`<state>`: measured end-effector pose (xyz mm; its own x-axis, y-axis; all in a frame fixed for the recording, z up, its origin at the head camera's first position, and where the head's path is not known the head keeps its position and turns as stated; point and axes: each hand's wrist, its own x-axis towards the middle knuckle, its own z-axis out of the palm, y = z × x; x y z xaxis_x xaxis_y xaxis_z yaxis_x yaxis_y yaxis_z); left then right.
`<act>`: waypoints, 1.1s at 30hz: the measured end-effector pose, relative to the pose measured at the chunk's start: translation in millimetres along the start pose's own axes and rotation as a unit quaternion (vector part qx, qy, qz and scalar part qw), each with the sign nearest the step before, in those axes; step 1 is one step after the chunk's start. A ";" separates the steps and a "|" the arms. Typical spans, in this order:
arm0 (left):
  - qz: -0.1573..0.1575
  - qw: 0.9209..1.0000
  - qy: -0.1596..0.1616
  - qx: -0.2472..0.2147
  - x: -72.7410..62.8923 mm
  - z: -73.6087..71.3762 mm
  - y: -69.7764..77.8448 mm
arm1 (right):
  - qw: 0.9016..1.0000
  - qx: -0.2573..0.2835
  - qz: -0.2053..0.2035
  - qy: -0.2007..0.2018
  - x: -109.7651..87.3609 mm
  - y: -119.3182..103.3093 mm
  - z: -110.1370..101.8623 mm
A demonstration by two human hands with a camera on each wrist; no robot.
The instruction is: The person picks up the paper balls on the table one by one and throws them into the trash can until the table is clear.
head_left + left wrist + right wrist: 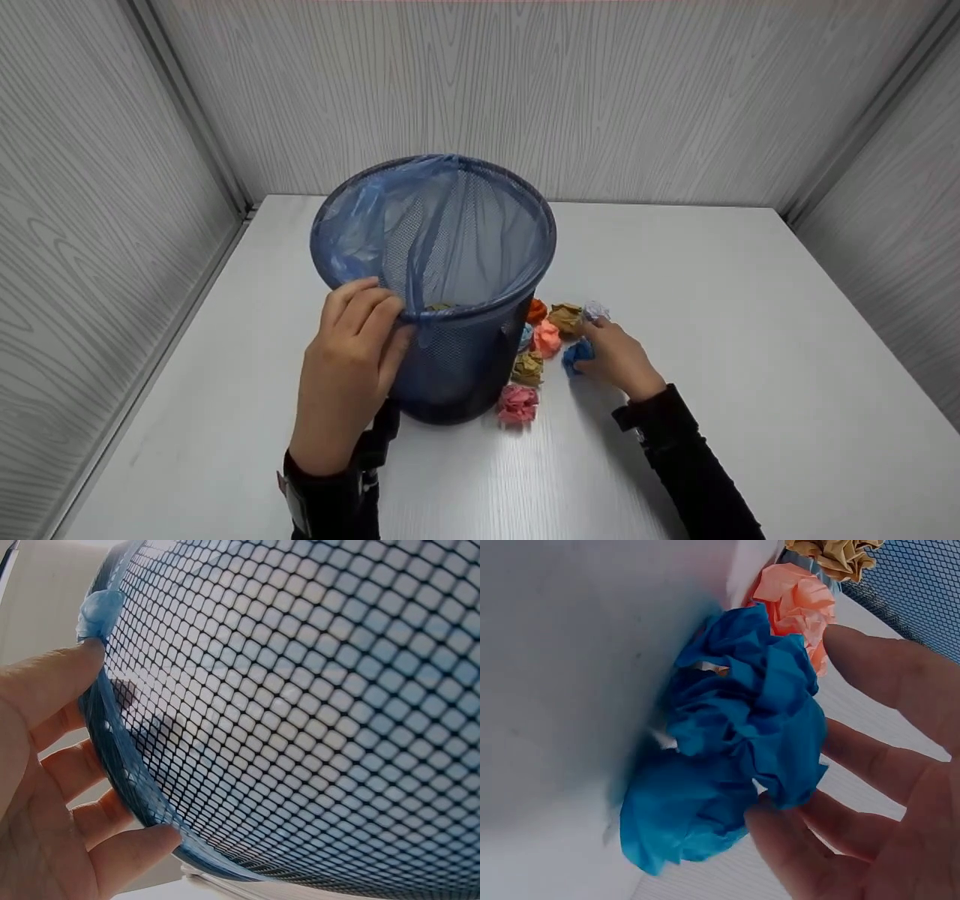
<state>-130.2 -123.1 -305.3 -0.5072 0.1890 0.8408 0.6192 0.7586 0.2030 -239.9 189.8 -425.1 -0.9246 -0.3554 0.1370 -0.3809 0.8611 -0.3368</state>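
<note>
A round mesh wastebasket (450, 367) with a thin blue bag (480, 225) lining it stands tilted on the table. My left hand (352, 352) grips its near rim, the thumb outside by a bunched bit of bag in the left wrist view. My right hand (619, 360) holds a blue crumpled paper ball (750, 705) low over the table, fingers curved round it; some fingertips are hidden behind the paper. Under it in the right wrist view is more blue crumpled paper (686, 810); I cannot tell if it is a separate ball. A pale lavender ball (596, 310) lies beside the fingers.
Against the basket's right side lie more paper balls: pink (517, 405), coral (546, 339), orange-red (536, 310), light blue (526, 337) and two tan ones (528, 368). Some tan paper (439, 307) shows inside the basket. Grey wood-grain panels (480, 90) enclose the white table (712, 262).
</note>
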 end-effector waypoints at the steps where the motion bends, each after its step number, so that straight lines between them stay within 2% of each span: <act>1: -0.001 1.000 0.000 0.000 -0.2 0.1 0.0 | 1.000 -0.001 -0.001 0.006 0.6 0.4 -0.2; 5: -0.005 1.000 0.000 -0.001 -1.1 -0.2 0.0 | 1.000 -0.006 -0.001 0.010 2.2 1.6 -0.6; 11: -0.006 1.000 0.001 -0.001 -1.0 -0.4 0.6 | 0.997 0.034 -0.007 -0.073 2.3 2.4 2.1; 15: -0.003 1.000 0.001 -0.002 -0.4 0.2 1.2 | 0.995 0.059 -0.015 -0.081 2.5 1.7 -1.6; 19: -0.002 1.000 0.001 -0.002 0.0 0.8 1.4 | 0.996 0.067 -0.030 -0.045 0.2 -6.9 -15.5; 21: -0.001 1.000 0.001 -0.002 0.0 1.1 1.6 | 0.997 0.074 -0.036 -0.002 -2.3 -15.3 -24.6; 23: -0.001 1.000 0.000 -0.002 -0.2 1.3 1.9 | 0.993 0.085 -0.051 0.057 -5.6 -25.1 -33.1; 25: -0.003 1.000 0.001 -0.002 -0.6 1.1 2.2 | 0.984 0.106 -0.071 0.123 -10.0 -35.9 -40.4; 28: -0.004 1.000 0.002 -0.001 -1.0 0.8 2.1 | 0.957 0.142 -0.116 0.226 -19.2 -53.5 -50.3; 30: -0.004 1.000 0.002 -0.002 -0.9 1.0 2.1 | 0.930 0.163 -0.147 0.293 -28.0 -66.0 -58.0; 33: -0.002 1.000 0.002 -0.005 -0.1 1.4 1.5 | 0.884 0.188 -0.193 0.381 -42.0 -86.1 -70.3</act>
<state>-130.0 -121.1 -305.7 -0.5078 0.1829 0.8418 0.6222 0.7538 0.2115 -168.4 156.2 -336.4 -0.5128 -0.1239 0.8495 -0.7734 0.4962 -0.3945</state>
